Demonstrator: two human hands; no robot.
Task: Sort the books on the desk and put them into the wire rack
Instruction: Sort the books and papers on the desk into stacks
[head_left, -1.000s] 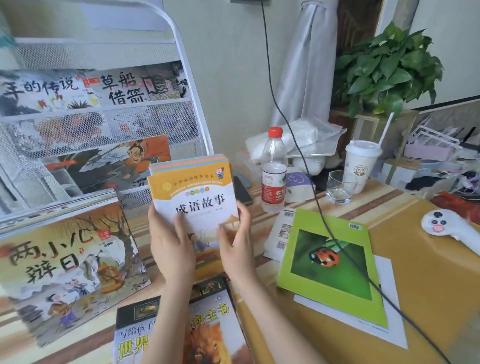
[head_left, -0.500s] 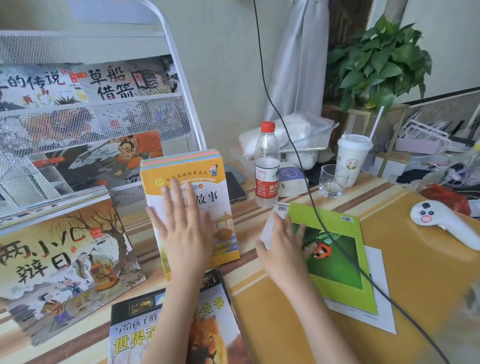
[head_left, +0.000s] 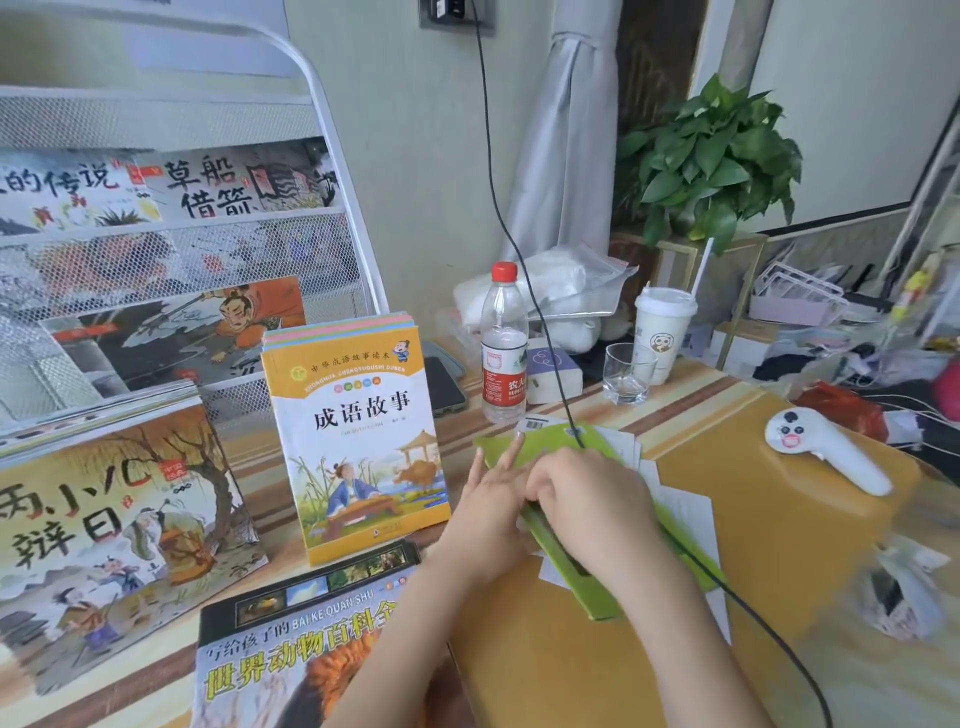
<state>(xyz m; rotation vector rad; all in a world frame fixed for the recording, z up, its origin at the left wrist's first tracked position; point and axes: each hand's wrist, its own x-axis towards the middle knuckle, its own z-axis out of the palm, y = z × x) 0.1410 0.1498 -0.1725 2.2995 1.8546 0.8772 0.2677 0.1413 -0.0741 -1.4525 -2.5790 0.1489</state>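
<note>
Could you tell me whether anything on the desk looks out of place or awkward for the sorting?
Yes: a black cable hangs from the wall outlet and drapes across the green book that both hands are gathering. It could snag as the book lifts. White papers lie askew beneath it.

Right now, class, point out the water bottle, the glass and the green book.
water bottle (head_left: 503, 364), head view, on its red label.
glass (head_left: 626, 373), head view, on its front wall.
green book (head_left: 597, 590), head view, on its near corner.
</note>
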